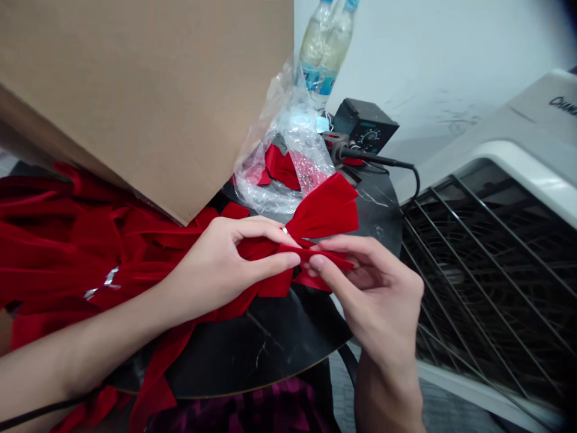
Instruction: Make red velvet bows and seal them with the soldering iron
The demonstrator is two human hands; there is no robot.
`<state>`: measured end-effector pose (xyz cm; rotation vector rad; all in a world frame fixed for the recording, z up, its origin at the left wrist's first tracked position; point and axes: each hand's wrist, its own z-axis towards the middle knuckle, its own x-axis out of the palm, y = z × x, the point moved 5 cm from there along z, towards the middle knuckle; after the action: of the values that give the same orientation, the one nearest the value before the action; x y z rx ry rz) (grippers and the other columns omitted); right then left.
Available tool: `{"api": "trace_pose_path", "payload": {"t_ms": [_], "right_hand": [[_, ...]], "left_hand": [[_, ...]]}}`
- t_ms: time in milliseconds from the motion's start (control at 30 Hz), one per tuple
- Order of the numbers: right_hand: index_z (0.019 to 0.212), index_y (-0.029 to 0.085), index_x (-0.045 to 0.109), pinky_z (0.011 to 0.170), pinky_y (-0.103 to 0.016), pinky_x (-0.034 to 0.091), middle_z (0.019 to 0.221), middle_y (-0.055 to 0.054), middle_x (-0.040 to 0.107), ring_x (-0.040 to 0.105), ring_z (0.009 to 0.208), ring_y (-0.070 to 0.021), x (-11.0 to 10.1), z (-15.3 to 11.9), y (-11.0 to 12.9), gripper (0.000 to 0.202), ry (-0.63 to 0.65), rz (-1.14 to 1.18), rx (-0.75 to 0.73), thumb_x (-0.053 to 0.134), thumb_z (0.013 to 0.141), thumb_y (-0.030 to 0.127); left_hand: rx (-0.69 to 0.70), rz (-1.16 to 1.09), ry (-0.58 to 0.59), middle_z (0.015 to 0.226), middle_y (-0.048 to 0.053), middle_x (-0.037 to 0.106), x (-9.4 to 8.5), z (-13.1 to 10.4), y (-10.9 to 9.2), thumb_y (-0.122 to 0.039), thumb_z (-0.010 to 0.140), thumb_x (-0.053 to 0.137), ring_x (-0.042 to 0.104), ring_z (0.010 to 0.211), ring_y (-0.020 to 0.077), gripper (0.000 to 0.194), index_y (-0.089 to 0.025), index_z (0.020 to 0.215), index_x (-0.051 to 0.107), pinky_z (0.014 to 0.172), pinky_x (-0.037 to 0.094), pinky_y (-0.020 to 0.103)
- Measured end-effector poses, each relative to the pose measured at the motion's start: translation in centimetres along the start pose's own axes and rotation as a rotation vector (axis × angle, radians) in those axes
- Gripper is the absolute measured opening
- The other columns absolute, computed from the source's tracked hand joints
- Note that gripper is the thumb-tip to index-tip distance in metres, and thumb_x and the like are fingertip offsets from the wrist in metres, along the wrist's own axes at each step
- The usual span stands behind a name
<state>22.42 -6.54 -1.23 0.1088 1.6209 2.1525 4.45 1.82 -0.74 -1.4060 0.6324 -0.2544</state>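
Note:
Between my two hands is a red velvet ribbon bow (322, 210), its upper loop fanned out to the upper right and a small silvery tie at its middle. My left hand (234, 252) pinches the bow near its centre between thumb and fingers. With thumb and forefinger, my right hand (369, 276) grips a narrow folded strip of the same red ribbon, just right of my left thumb. Many more red ribbon pieces (148, 240) lie heaped under and left of my left arm, one bound with a silvery tie (110, 276).
A large cardboard box (157, 90) stands over the ribbon heap. Behind my hands, a clear plastic bag (311, 150) holds red pieces. Two bottles (327, 48), a black dial unit (365, 129) and a corded tool (374, 159) sit at the back of the black round table (288, 337). A grilled appliance (487, 270) stands right.

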Motion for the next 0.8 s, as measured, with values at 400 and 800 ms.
{"api": "trace_pose_path", "payload": {"t_ms": [400,800], "right_hand": [[0.102,0.028,0.082,0.075,-0.029,0.063,0.102,-0.002,0.079,0.076,0.085,-0.0172,-0.26,-0.32,0.14,0.009,0.138,-0.21,0.02,0.078,0.094,0.028],[0.098,0.031,0.08,0.069,-0.021,0.058,0.092,0.003,0.077,0.073,0.075,-0.0099,0.1,-0.83,-0.4,0.005,0.114,-0.165,0.075,0.079,0.094,0.029]], "left_hand": [[0.003,0.033,-0.057,0.103,-0.001,0.083,-0.39,0.18,0.18,-0.024,0.08,0.089,0.074,0.105,0.0216,0.013,-0.025,0.092,0.086,0.1,0.057,0.028],[0.052,0.019,-0.097,0.101,-0.003,0.082,-0.09,0.14,0.51,-0.022,0.086,0.084,0.075,0.103,0.0162,0.007,-0.025,0.093,0.084,0.1,0.055,0.022]]}}
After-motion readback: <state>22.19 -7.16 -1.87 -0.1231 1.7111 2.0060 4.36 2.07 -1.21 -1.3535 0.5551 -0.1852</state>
